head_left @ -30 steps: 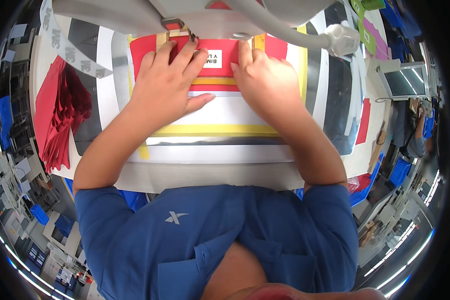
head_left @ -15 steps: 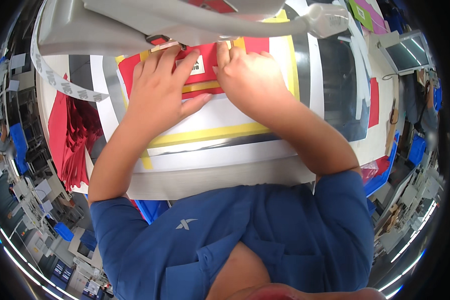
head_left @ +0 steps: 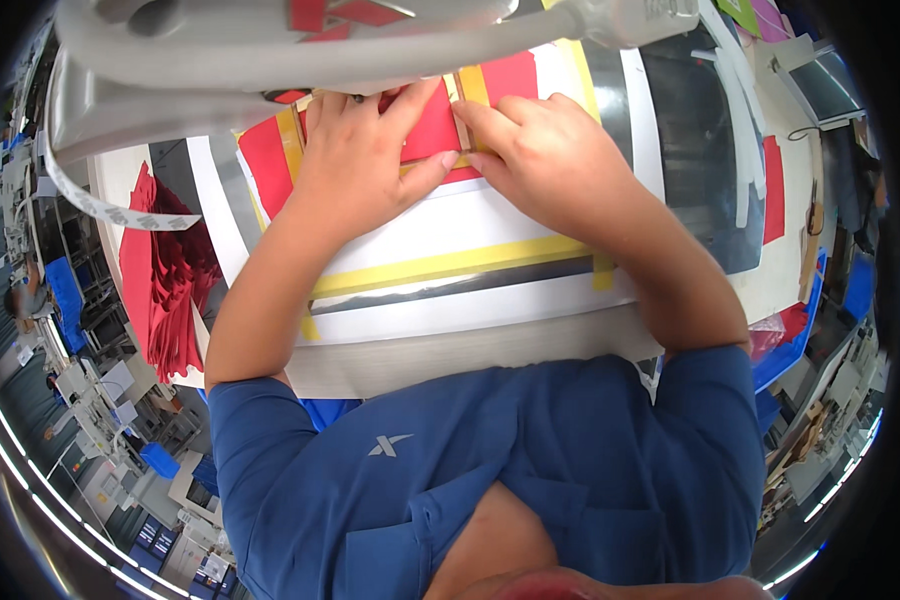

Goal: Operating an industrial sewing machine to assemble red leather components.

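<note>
A red fabric piece (head_left: 432, 130) lies flat on the white work table (head_left: 490, 310), under the arm of a grey sewing machine (head_left: 300, 50). My left hand (head_left: 365, 160) presses flat on the red fabric with fingers spread. My right hand (head_left: 540, 150) rests beside it, fingertips on a narrow tan strip (head_left: 460, 115) that runs along the fabric. Yellow tape lines (head_left: 450, 265) frame the area around the piece. The needle area is hidden behind the machine arm.
A stack of red fabric pieces (head_left: 165, 270) lies at the table's left edge. A white strip (head_left: 100, 205) hangs from the machine at the left. A dark panel (head_left: 700, 150) and another red piece (head_left: 773, 190) sit at the right. Other workstations surround the table.
The view has swung so the table tilts. Both hands have slid the red fabric further up under the machine arm, and my right fingertips now sit on the tan strip.
</note>
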### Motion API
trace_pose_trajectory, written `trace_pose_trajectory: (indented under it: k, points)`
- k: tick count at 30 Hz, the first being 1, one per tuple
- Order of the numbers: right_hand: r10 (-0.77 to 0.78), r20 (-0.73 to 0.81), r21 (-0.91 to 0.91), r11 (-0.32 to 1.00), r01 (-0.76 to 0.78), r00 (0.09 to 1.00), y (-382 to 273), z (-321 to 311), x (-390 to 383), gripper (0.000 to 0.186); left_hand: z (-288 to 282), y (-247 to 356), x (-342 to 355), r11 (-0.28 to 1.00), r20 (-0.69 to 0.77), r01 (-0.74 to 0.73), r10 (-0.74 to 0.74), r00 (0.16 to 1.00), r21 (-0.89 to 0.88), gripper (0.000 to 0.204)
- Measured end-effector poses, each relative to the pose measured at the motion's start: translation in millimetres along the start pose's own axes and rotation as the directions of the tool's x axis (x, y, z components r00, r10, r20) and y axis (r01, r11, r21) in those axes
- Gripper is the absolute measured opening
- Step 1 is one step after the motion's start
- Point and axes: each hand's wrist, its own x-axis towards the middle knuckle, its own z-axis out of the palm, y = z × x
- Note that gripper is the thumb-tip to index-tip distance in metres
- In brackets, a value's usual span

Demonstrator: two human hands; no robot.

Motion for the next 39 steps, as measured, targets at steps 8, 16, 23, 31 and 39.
trace_pose_trajectory:
  k: [8, 16, 23, 31, 39]
  points:
    - [-0.022, -0.031, 0.116, 0.993, 0.025, 0.999, 10, -6, 5, 0.009, 5, -12, 0, 0.999, -0.002, -0.038, 0.038, 0.999, -0.005, 0.052]
    - [-0.224, 0.118, 0.127, 0.97, 0.209, 0.967, 0, -13, -3, 0.012, 9, -6, 0, 1.0, -0.029, 0.003, -0.003, 1.0, -0.013, 0.05]
    - [-0.153, 0.087, 0.089, 0.985, 0.145, 0.984, 0, -26, -2, 0.012, 5, -5, -2, 0.999, -0.02, 0.0, 0.001, 1.0, 0.045, 0.051]
    - [-0.204, 0.112, 0.099, 0.976, 0.194, 0.973, -1, -20, -1, 0.014, 7, -5, -3, 0.999, -0.02, 0.008, -0.007, 1.0, 0.046, 0.051]
    - [-0.124, 0.304, 0.021, 0.992, 0.123, 0.945, -15, -24, -2, 0.019, 2, -4, -7, 0.999, -0.022, -0.034, 0.034, 0.999, 0.004, 0.05]
